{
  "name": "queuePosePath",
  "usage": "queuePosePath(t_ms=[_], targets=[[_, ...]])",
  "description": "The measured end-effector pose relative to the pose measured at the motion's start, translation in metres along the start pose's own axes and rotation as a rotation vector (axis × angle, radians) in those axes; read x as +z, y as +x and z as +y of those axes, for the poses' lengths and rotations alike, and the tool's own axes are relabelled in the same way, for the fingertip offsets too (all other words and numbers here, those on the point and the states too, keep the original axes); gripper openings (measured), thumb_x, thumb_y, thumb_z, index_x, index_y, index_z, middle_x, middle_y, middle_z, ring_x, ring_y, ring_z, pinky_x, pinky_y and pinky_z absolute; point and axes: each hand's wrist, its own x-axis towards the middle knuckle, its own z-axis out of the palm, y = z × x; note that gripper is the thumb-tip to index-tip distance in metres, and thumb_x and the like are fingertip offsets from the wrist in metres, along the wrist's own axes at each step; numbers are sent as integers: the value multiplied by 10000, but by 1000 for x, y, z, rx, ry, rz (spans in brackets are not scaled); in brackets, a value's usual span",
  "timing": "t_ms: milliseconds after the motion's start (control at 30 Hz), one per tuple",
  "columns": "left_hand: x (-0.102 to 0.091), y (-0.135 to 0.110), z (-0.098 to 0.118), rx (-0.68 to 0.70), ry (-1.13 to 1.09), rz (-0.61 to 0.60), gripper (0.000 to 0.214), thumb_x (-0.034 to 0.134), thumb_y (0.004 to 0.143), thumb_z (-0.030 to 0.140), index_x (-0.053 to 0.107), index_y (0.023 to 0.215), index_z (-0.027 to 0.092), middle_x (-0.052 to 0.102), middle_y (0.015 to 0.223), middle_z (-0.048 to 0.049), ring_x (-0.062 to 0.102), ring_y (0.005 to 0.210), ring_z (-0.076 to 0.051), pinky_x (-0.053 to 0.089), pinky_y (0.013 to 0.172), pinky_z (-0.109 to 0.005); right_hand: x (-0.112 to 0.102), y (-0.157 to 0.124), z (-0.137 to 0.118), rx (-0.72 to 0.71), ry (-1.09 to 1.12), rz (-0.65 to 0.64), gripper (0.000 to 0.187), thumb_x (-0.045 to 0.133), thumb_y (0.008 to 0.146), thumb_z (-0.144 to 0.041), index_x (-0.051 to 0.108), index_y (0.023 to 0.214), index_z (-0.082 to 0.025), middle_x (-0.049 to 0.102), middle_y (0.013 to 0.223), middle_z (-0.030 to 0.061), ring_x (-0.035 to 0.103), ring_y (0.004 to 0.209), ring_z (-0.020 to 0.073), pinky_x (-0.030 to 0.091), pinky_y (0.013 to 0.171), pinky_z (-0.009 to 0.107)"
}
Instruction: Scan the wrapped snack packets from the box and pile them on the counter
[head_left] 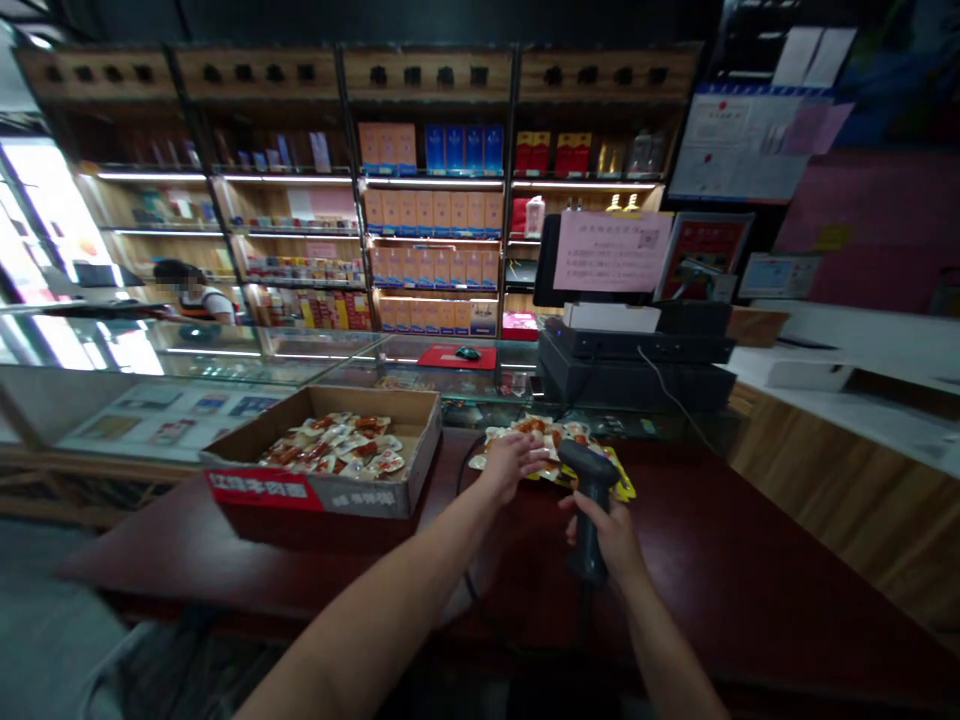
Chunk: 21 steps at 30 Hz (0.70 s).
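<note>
A dark handheld barcode scanner [592,480] is upright in my right hand [616,528], with my fingers wrapped round its handle. My left hand [513,462] reaches over the near left side of a pile of small snack packets [551,432], its fingers stretched out. Whether those fingers touch a packet is hard to make out. Yellow packaging [624,482] shows at the right of the pile, partly hidden behind the scanner. To the left stands an open cardboard box [367,497], holding many similar small packets [341,445] with white and reddish-brown wrapping.
The dark red table [720,560] meets a glass counter [300,350] behind it. A black cash register base [637,365] with a screen stands at the back right. A mouse [468,353] lies on a red pad. A dark cable [466,570] crosses the table. One person [195,290] is behind the counter.
</note>
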Motion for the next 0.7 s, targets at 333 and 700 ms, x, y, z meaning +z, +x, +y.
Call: queuePosePath(t_ms=[333,700], targets=[[-188,11,156,185,1377,401,127,595,737,231,643,792,127,699,767,-93,647,681,-154,483,628,-234,78,-12,16,52,61,-180,455,730,600,-426,558,916,-147,673,631,14,530,353,127,445,336,247],[-248,28,151,-147,1987,412,274,784,448,135,669,696,160,694,873,-190,629,944,-338,465,835,-422,114,-21,34,61,43,-251,442,710,616,-440,547,903,-145,662,623,8,529,332,126,412,329,239]])
